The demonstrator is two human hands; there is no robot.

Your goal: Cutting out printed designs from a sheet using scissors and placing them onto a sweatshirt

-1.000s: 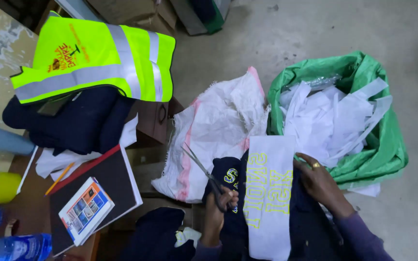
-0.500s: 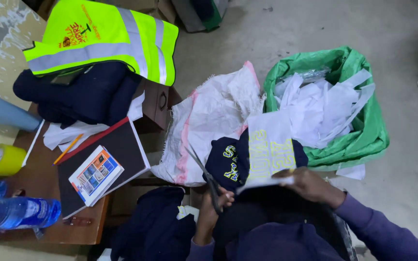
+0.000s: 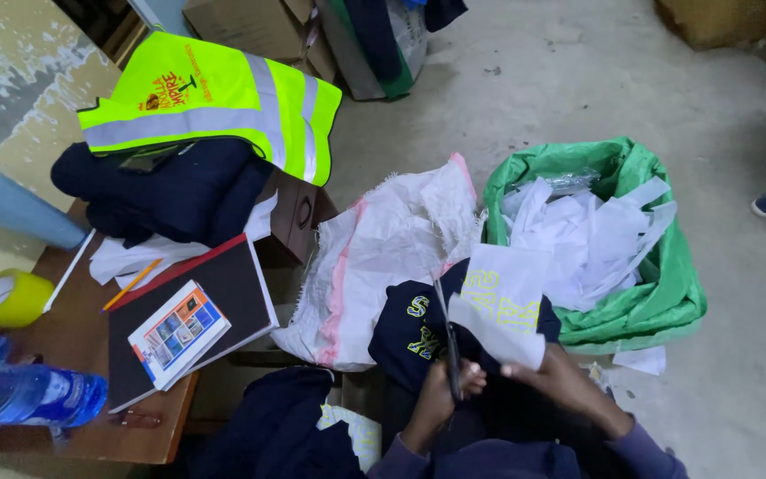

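A grey concrete floor (image 3: 578, 80) spreads around the green bin (image 3: 667, 293). Far left of the bin stands a wooden table (image 3: 73, 355) bearing a yellow tape roll (image 3: 9, 297), a black notebook (image 3: 223, 293) under a colourful card (image 3: 179, 333), and a neon vest (image 3: 214, 102). Just left of the bin, the left hand (image 3: 441, 395) is closed round scissors (image 3: 448, 341), blades up; the right hand (image 3: 551, 381) pinches a white transfer sheet (image 3: 503, 306) with yellow lettering over navy cloth (image 3: 410, 333).

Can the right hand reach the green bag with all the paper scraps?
Probably yes. The right hand holds a white sheet right beside the green bag, and nothing stands between them.
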